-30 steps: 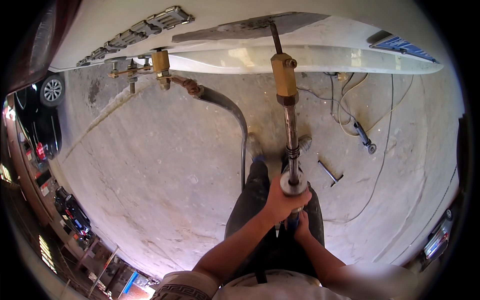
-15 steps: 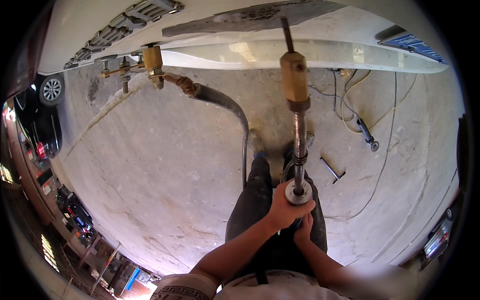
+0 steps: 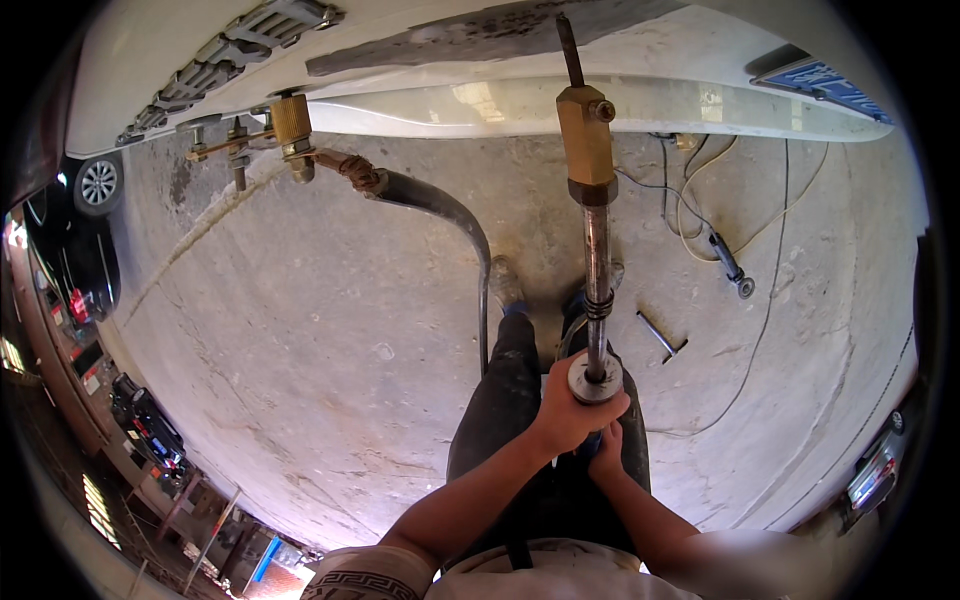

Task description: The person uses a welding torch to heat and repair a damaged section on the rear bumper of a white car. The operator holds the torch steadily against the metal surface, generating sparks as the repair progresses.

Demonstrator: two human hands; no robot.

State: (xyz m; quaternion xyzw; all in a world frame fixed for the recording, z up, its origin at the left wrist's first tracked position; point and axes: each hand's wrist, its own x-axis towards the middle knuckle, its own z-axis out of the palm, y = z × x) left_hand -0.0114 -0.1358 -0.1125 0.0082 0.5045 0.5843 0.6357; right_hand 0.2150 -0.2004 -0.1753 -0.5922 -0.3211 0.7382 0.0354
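A slide hammer dent puller runs from my lap up to the car's white panel. Its brass hex head carries a thin rod whose tip is at the grey bare-metal patch; whether they touch I cannot tell. My left hand is wrapped round the round sliding weight on the shaft. Close behind it, my right hand closes on the puller's blue handle, mostly hidden. To the left, a brass clamp at the panel joins a thick black cable.
On the concrete floor lie a T-shaped tool, a black cylindrical tool and loose cords. The thick cable drops beside my left leg. A black car stands at the far left.
The puller has turned slightly about its shaft, so a screw on the brass head now shows at its right side. Both hands keep their grip; the whole view has shifted a little.
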